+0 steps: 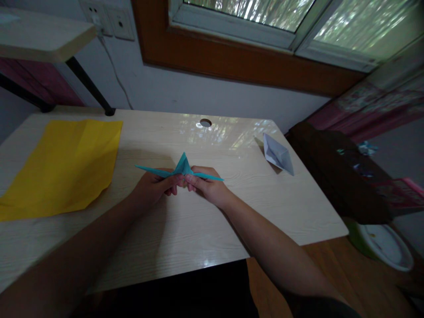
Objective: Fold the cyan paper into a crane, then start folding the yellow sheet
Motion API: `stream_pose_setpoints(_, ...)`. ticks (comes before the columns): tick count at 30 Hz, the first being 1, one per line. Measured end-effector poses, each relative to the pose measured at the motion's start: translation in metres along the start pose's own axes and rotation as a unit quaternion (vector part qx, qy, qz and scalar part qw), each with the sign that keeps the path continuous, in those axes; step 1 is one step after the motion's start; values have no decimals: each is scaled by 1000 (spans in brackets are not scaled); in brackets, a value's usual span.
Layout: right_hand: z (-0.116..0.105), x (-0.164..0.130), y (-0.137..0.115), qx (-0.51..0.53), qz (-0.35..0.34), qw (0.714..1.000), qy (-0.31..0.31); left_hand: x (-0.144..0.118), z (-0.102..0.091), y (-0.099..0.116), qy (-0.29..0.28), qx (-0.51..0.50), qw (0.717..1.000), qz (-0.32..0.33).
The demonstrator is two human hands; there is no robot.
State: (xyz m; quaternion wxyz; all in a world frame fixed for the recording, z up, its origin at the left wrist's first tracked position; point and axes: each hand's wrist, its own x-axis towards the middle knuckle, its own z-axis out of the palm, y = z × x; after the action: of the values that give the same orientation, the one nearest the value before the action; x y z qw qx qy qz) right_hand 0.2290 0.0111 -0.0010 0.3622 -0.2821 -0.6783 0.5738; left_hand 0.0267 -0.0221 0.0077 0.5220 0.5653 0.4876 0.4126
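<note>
A teal folded paper figure [181, 169] with two long thin points sticking out left and right is held just above the light wooden desk [185, 229]. My left hand [155, 186] pinches its left underside and my right hand [206, 185] pinches its right underside, fingertips almost meeting under the middle peak. The lower part of the figure is hidden by my fingers.
A large creased yellow paper sheet [62, 165] lies on the desk's left. A white folded paper boat [277, 153] sits near the right edge. A cable hole [206, 123] is at the back. A dark cabinet [338, 176] and a green-rimmed bowl [384, 245] stand at the right.
</note>
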Motion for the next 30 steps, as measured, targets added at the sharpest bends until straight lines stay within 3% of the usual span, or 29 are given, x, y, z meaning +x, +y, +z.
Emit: stream_pose_setpoints(30,1,1,-2,6,25,1000,12,1,-1,3,-8,38,999,-25)
